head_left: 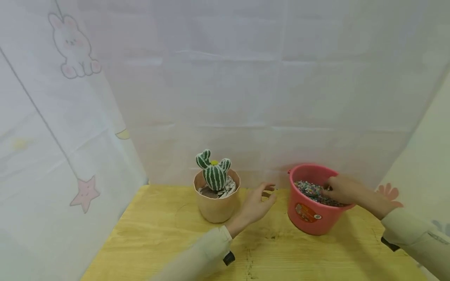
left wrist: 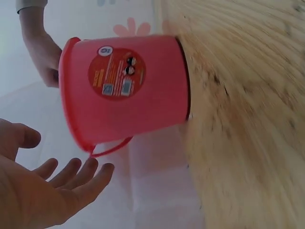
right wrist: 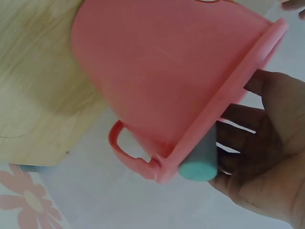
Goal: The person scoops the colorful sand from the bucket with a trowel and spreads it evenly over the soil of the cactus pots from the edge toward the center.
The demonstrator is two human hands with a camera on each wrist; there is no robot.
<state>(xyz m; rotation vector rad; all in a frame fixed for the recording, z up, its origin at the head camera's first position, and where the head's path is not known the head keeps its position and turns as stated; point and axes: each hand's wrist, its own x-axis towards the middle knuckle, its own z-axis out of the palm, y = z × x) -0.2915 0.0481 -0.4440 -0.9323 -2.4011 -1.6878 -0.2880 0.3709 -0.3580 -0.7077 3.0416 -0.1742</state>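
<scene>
A pink bucket (head_left: 314, 218) holds many small multicoloured pebbles (head_left: 311, 189). My right hand (head_left: 341, 189) reaches over its far-right rim, with the fingers down inside. In the right wrist view, a grey handle with a teal end (right wrist: 199, 162) sticks up past the rim beside the fingers of this hand (right wrist: 267, 138). Their tips are hidden behind the handle and the rim, so a grip cannot be made out. Between the bucket and a potted cactus, my left hand (head_left: 256, 205) hovers with loosely bent fingers. It holds nothing; in the left wrist view its palm (left wrist: 38, 191) shows bare.
The green knitted-looking cactus (head_left: 215, 177) stands among pale stones in a peach pot (head_left: 216, 210) to the left. Both containers stand near the back of a wooden table (head_left: 158, 238). White printed cloth (head_left: 225, 78) hangs behind and at the sides. A loop handle (right wrist: 131, 152) juts from the bucket.
</scene>
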